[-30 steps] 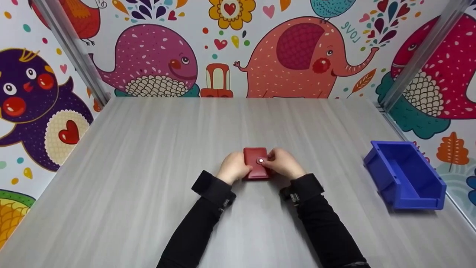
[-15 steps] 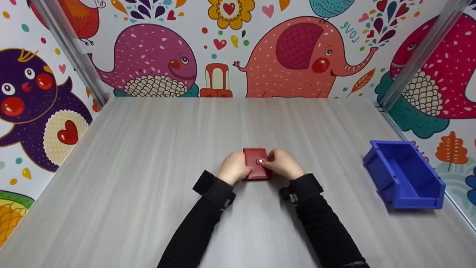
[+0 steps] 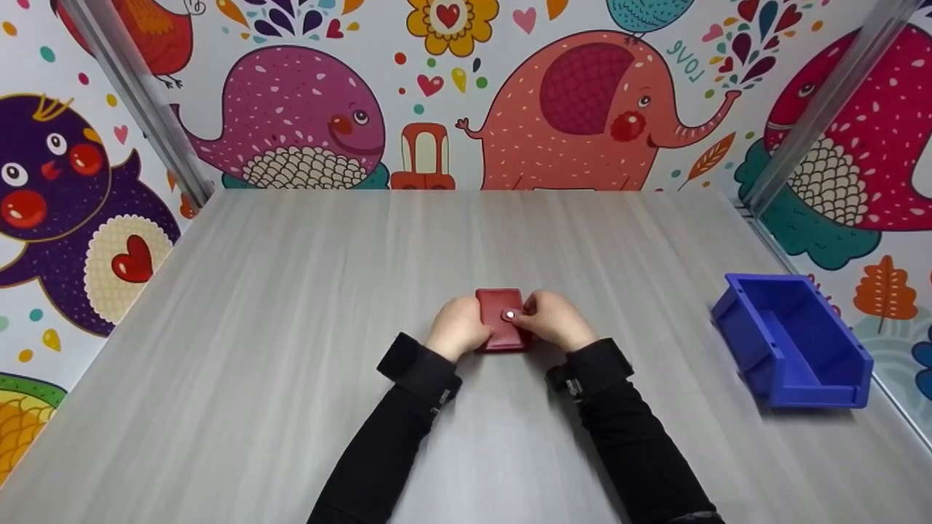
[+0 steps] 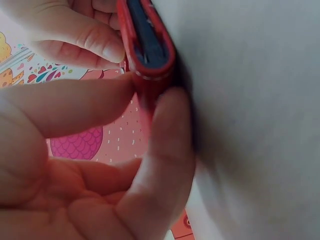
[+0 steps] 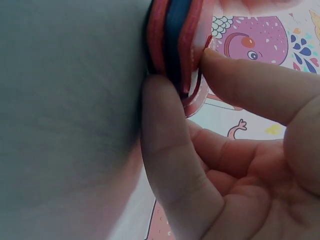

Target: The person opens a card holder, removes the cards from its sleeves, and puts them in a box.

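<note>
A small red wallet (image 3: 499, 302) with a silver snap button (image 3: 510, 314) lies at the middle of the table. My left hand (image 3: 457, 326) pinches its left edge, the spine, between thumb and finger, as the left wrist view shows. From the other side, my right hand (image 3: 555, 320) grips the closing strap's end and the wallet's right edge. In the right wrist view, a dark layer shows between the red covers of the wallet (image 5: 187, 37), and the strap curves round their edge under my thumb. The fingers beneath the wallet are partly hidden in the head view.
A blue plastic bin (image 3: 794, 342) stands at the right side of the table (image 3: 291, 291), its open front facing me. Printed wall panels (image 3: 437, 94) with cartoon animals border the back and both sides, with metal posts at the corners.
</note>
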The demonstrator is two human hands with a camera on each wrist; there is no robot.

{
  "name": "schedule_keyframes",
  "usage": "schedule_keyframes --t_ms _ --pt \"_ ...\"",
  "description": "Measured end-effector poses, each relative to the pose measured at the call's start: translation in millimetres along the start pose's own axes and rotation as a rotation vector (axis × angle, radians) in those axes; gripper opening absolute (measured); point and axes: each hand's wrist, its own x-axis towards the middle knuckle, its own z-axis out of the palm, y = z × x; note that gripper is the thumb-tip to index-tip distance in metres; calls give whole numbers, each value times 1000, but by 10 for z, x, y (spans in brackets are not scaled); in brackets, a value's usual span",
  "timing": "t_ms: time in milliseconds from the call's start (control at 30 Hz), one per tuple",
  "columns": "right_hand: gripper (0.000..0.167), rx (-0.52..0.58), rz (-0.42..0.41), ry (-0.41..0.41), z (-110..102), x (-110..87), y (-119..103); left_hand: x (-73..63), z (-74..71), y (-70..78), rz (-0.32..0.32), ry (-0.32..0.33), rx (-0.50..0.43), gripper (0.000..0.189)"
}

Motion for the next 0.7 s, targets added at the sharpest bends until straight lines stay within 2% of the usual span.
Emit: schedule_keyframes --t_ms 367,533,700 --pt "33 -37 -5 16 4 10 -3 16 8 -25 -14 -9 -18 10" --pt "34 -125 -15 103 5 -1 -69 19 11 -28 -22 -10 -20 11" --pt "27 -195 -71 174 31 -9 -145 14 13 -22 -4 -4 -5 10"
